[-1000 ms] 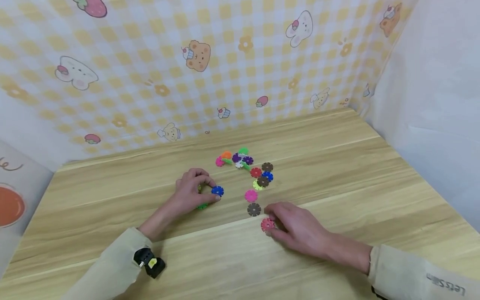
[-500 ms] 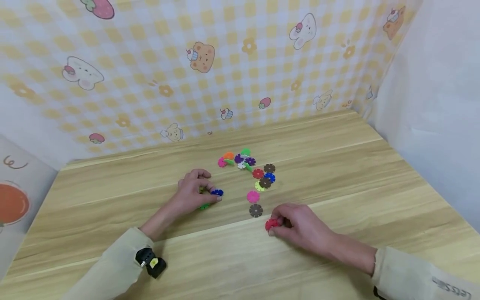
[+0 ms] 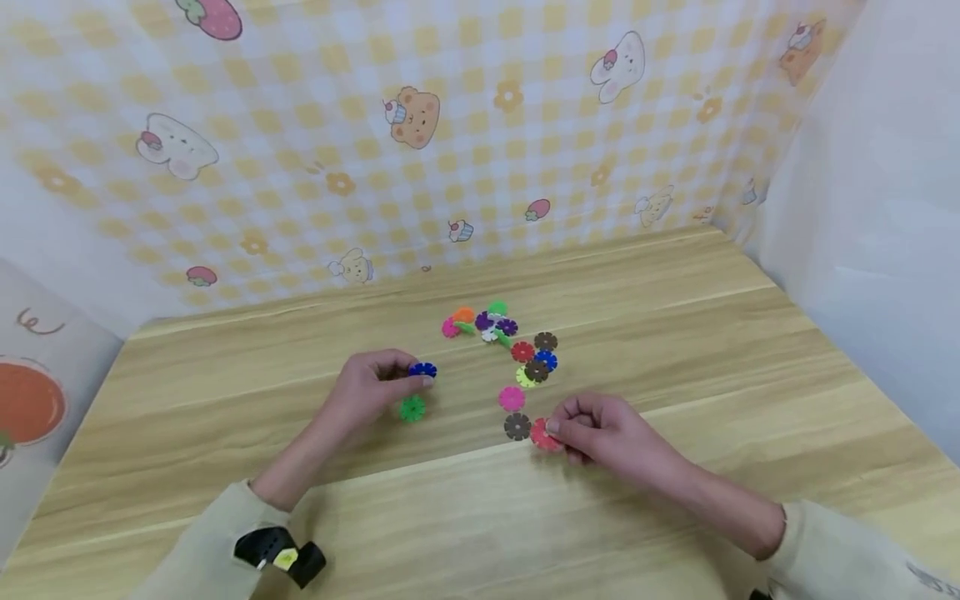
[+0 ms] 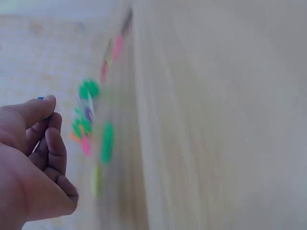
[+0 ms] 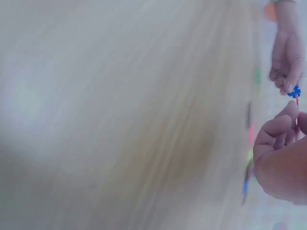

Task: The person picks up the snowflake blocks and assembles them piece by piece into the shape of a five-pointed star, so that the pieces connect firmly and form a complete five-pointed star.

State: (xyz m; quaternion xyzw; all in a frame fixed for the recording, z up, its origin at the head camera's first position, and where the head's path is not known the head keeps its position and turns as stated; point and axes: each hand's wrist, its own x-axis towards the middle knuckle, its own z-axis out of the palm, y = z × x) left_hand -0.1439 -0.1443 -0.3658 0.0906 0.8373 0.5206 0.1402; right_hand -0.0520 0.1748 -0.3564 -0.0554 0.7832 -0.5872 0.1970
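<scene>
In the head view, my left hand (image 3: 367, 387) pinches a blue snowflake disc (image 3: 423, 370), which is seen nearly edge-on. Close below the fingers, a green snowflake disc (image 3: 412, 408) lies on the table. Over to the right, thumb and fingers of my right hand (image 3: 611, 437) hold a red snowflake disc (image 3: 545, 434) by its near side, its face toward the head camera. Only a sliver of the blue disc (image 4: 41, 98) shows in the left wrist view. The right wrist view catches the blue disc (image 5: 294, 92) beyond the red one, seen as a thin edge.
Between and behind the hands, more discs lie in a curved line: brown (image 3: 517, 427), pink (image 3: 512, 398), yellow (image 3: 526, 377), red (image 3: 522, 352). Farther back is a cluster with orange (image 3: 464, 315) and purple discs (image 3: 507, 327). A checked cloth (image 3: 300, 125) hangs behind the wooden table (image 3: 450, 533).
My left hand has risen with the blue disc, uncovering the green disc. My right hand has lifted and turned the red disc. The head view has shifted slightly.
</scene>
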